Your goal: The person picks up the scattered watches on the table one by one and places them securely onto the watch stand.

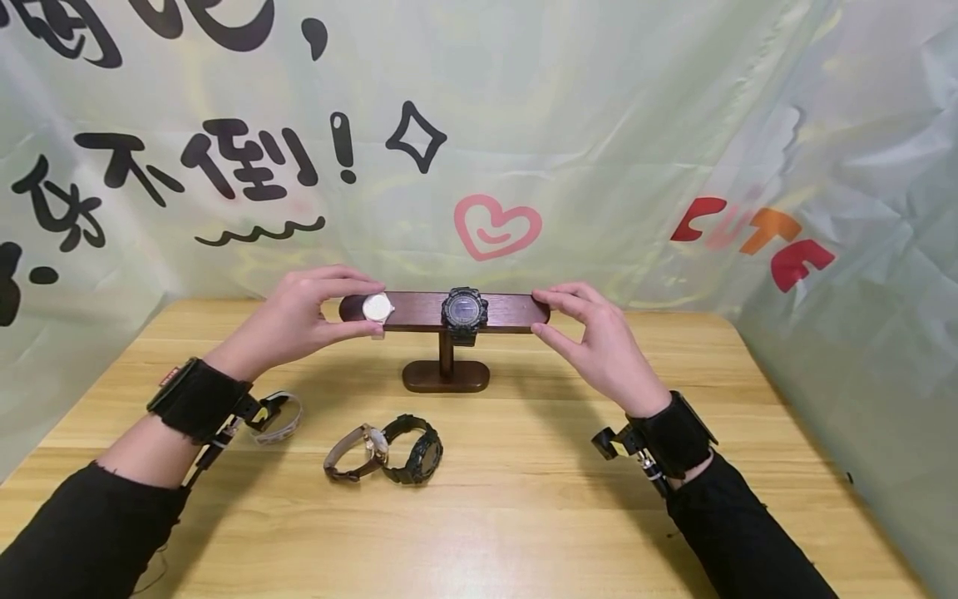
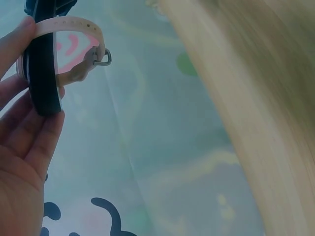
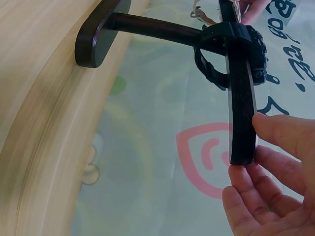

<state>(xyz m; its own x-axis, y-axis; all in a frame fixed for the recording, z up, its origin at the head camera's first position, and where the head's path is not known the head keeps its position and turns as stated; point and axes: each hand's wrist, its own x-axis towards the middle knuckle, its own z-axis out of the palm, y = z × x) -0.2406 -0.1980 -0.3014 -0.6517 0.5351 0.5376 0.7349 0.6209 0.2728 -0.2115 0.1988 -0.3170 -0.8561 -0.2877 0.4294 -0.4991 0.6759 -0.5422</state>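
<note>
Left hand (image 1: 301, 312) at the bar's left end, thumb and fingers bent partway and pinching across the white watch (image 1: 377, 308), whose fastened strap loops round the wooden bar (image 1: 415, 310)! Across at the far end, the right hand (image 1: 602, 341) matches it, fingertips and thumb lightly gripping the bar's tip. Holding both ends looks like a way to keep it steady and level, since one slim post (image 1: 446, 353) on a small base (image 1: 446, 377) carries it all. And that black watch (image 1: 463, 309) sits almost over the post, probably helping the balance! Down on the table (image 1: 569, 524), a brown-strapped watch (image 1: 377, 447) and a dark green watch (image 1: 429, 457) touch, strap loops standing; near the left wrist lies a pale band (image 1: 283, 434), partly hidden.
</note>
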